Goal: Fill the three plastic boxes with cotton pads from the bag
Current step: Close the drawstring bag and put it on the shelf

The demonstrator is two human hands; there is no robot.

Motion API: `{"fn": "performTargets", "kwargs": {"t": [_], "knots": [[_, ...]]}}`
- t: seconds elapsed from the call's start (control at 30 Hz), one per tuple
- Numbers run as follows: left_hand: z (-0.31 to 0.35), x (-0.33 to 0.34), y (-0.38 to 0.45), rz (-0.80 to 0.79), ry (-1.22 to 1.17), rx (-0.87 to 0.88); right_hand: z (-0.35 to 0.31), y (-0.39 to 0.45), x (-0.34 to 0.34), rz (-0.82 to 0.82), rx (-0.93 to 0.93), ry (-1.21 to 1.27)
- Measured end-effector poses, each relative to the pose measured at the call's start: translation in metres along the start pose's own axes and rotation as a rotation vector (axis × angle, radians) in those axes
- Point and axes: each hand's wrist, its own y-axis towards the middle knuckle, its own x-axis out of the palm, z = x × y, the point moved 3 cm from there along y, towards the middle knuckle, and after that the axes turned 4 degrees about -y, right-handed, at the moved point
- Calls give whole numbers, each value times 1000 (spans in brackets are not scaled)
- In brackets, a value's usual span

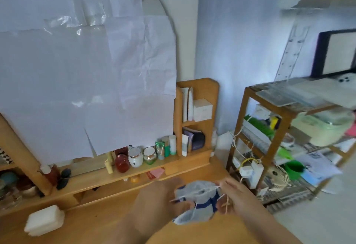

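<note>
Both hands hold a crumpled grey-white bag with a dark blue band above the wooden table's right part. My left hand grips the bag's left side, and my right hand pinches its right edge together with a thin drawstring. A stack of white cotton pads lies on the table at the lower left, apart from both hands. No plastic box is clearly visible.
A wooden dressing table carries a low shelf with jars, tubes and bottles at the back. White paper covers the mirror. A cluttered wooden rack stands to the right on a pale floor.
</note>
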Motion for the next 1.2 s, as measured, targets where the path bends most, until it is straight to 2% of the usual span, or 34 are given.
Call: {"fn": "performTargets", "kwargs": {"t": [0.17, 0.3, 0.37, 0.43, 0.5, 0.53, 0.63, 0.7, 0.8, 0.9, 0.97, 1.07, 1.2], "knots": [[73, 54, 48, -26, -96, 116, 28, -11, -80, 185, 157, 506], [147, 106, 87, 37, -193, 67, 44, -26, -161, 292, 186, 654], [191, 136, 107, 43, -190, 113, 54, -40, -206, 352, 137, 560], [238, 163, 127, 47, -253, 162, 57, -54, -243, 433, 40, 242], [278, 189, 147, 38, -326, 179, 67, -68, -293, 637, 32, 39], [298, 202, 154, 4, -333, 207, 70, -73, -318, 709, 14, 45], [348, 241, 176, -58, -344, 274, 76, -79, -378, 530, 1, -204], [375, 260, 189, -94, -374, 231, 88, -86, -417, 533, 10, -343], [410, 290, 212, -246, -470, 142, 97, -79, -465, 578, 18, -402], [438, 319, 238, -384, -677, 85, 106, -74, -512, 660, -34, -142], [453, 340, 261, -426, -675, 82, 114, -64, -541, 644, -56, -20], [473, 370, 306, -412, -692, 63, 125, -36, -591, 650, -61, 70], [505, 406, 368, -375, -828, -67, 136, 3, -660, 661, 95, 189]]}}
